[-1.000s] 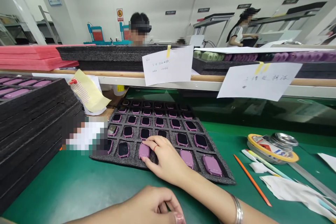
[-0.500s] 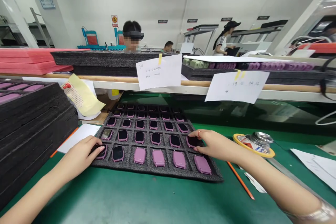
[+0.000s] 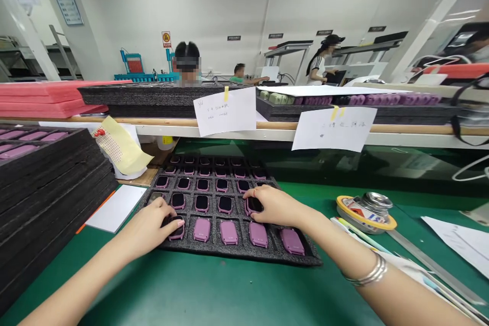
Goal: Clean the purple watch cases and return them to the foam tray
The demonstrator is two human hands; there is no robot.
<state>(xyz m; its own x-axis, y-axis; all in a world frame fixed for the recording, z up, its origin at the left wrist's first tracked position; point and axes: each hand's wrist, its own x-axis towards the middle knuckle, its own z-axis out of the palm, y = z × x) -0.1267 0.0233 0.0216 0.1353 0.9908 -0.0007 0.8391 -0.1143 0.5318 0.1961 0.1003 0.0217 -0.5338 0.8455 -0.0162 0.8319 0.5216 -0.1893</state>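
A black foam tray (image 3: 229, 253) lies on the green bench, its compartments filled with purple smartwatch bodies. My left hand (image 3: 153, 224) reaches over the front left corner, thumb and fingers closed around a smartwatch (image 3: 176, 231) in the front row, screen up and partly covered. Thumb and fingertips of my right hand (image 3: 277, 206) grip the edges of another smartwatch (image 3: 253, 206) in the second row, right of the middle. Both watches sit in their compartments. Several front-row pieces, such as a purple watch body (image 3: 229, 233), lie back side up; most behind show dark screens.
Stacked black foam trays (image 3: 49, 183) rise at the left, beside white paper (image 3: 116, 209). A yellow tape roll (image 3: 367, 216) with a metal dish, a steel ruler (image 3: 435, 265) and pens lie at the right. Across the back runs a shelf (image 3: 168, 130) with trays and notes; people work beyond.
My left hand has moved right from the corner watch to its neighbour in the front row. My right hand has shifted left by one compartment. The camera view has tilted slightly.
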